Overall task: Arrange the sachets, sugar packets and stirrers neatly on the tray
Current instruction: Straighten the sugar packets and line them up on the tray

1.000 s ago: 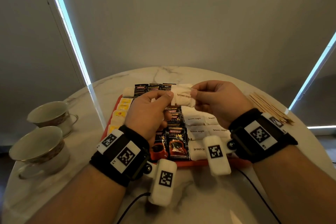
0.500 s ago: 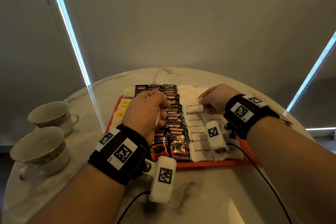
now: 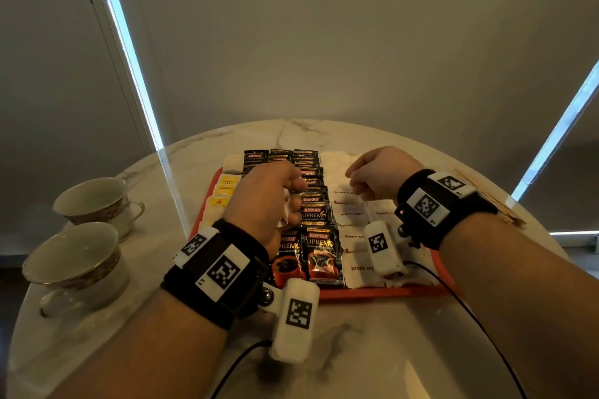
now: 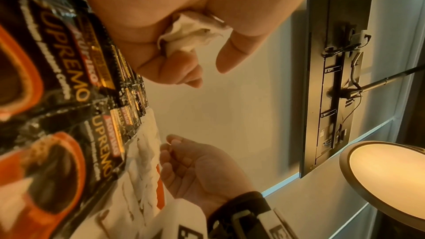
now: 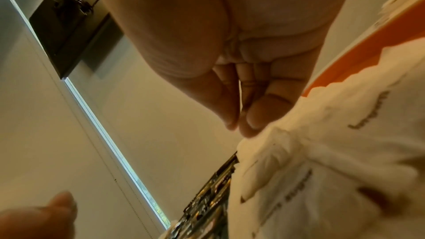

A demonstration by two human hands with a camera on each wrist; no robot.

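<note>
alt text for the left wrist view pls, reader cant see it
Seen from below, the left hand holds crumpled white packets in its curled fingers above rows of black Kopiko coffee sachets. The right hand hovers, loosely curled and holding nothing, beside white sugar packets on the orange tray.

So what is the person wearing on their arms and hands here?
The forearms are bare, with no sleeves or gloves. Behind the left hand and the right hand, each wrist carries a wide black strap with white plates printed with black square code markers. A white rounded camera pod, also marked, hangs off each strap, and a thin black cable trails from each.
</note>
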